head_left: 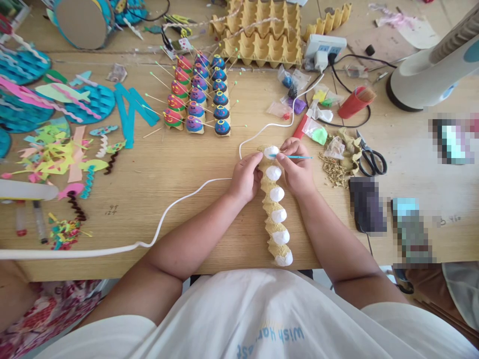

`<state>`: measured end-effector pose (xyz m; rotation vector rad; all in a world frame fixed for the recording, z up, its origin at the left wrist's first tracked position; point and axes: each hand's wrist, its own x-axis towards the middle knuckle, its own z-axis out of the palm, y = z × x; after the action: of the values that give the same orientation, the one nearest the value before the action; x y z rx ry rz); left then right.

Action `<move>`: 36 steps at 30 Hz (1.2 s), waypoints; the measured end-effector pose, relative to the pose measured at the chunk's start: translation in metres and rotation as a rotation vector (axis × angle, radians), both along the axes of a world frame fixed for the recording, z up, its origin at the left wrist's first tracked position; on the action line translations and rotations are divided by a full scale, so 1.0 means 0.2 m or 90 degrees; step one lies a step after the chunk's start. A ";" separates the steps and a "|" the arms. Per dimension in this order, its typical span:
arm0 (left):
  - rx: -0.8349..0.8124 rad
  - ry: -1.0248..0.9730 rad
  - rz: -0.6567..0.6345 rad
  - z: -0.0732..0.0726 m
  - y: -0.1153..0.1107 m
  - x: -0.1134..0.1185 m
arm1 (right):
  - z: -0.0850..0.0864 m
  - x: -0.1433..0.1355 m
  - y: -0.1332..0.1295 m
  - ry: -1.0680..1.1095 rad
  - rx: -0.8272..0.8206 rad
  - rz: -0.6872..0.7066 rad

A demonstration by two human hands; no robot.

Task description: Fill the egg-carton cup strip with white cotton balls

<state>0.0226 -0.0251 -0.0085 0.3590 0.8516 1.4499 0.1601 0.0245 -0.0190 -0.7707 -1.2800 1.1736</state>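
Observation:
A tan egg-carton strip (268,202) with several white-covered bumps runs from the table's front edge away from me. My left hand (247,177) is closed on its far end, thumb beside the farthest white bump (271,152). A thin blue tool (299,157) is pinched in my right hand (297,169), its tip lying at that same bump. Farther back stand three rows of painted bumps (196,94) in red, purple and blue, with pins stuck out at their sides.
White cable (162,222) crosses the table left of the strip. Scissors (372,159), a red cup (355,102), clay bags (320,133) and phones (413,229) lie right. Paper scraps (56,154) cover the left; a power strip (325,47) and egg trays (262,32) sit behind. A person's arm (9,294) shows bottom left.

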 end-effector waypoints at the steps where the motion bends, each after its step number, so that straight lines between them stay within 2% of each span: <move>1: 0.002 0.002 0.006 0.00 0.00 0.00 | 0.00 0.00 0.00 0.003 -0.003 0.002; 8: -0.010 0.062 0.005 0.01 -0.01 0.00 | 0.02 -0.01 -0.01 0.045 -0.057 0.027; 18: -0.023 0.131 0.056 0.02 0.00 0.00 | 0.04 -0.01 -0.02 0.065 -0.085 0.054; 21: -0.023 0.116 0.052 0.02 0.00 0.00 | 0.03 -0.01 -0.01 0.066 -0.074 0.051; 28: -0.007 0.054 -0.017 0.04 -0.02 0.00 | 0.04 -0.01 -0.02 0.076 -0.095 0.040; 36: -0.035 0.068 -0.009 0.03 -0.01 0.00 | 0.04 0.01 0.00 0.095 -0.112 0.035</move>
<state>0.0223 -0.0270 -0.0015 0.4025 0.9711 1.4012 0.1630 0.0245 -0.0118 -0.7647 -1.0901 1.3755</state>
